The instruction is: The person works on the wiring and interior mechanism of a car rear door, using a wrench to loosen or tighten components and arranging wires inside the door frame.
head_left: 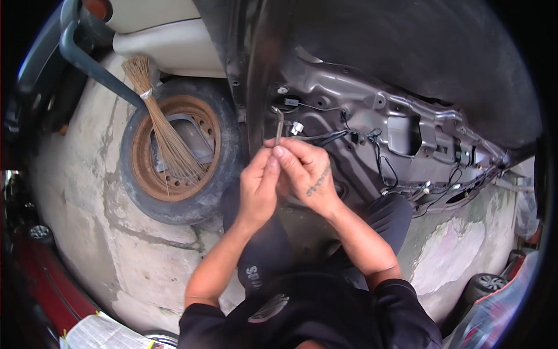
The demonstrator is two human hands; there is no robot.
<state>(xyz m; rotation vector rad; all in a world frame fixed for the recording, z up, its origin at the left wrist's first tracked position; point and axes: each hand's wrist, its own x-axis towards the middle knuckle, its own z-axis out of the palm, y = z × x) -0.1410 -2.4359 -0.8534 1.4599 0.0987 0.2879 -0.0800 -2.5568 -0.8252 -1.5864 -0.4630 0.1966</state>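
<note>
My left hand (259,181) and my right hand (309,173) meet at the centre, fingers closed in a pinch around the lower end of a thin metal rod (279,125). The rod points away from me and has a bent tip. What the fingertips cover of it is hidden. Just beyond and to the right lies a stripped car door (343,93), its bare grey metal showing openings and bolt holes. A white plastic piece (297,128) and a dark connector (291,102) sit near the rod. Black wiring (381,157) runs loosely across the door.
On the left, a tire (135,195) with a rusty rim lies on the cracked concrete floor (145,256). A stick broom (157,116) rests across it. A blue-grey bar (99,70) slants above. Dark red bodywork (52,291) stands lower left; a small wheel (488,284) is lower right.
</note>
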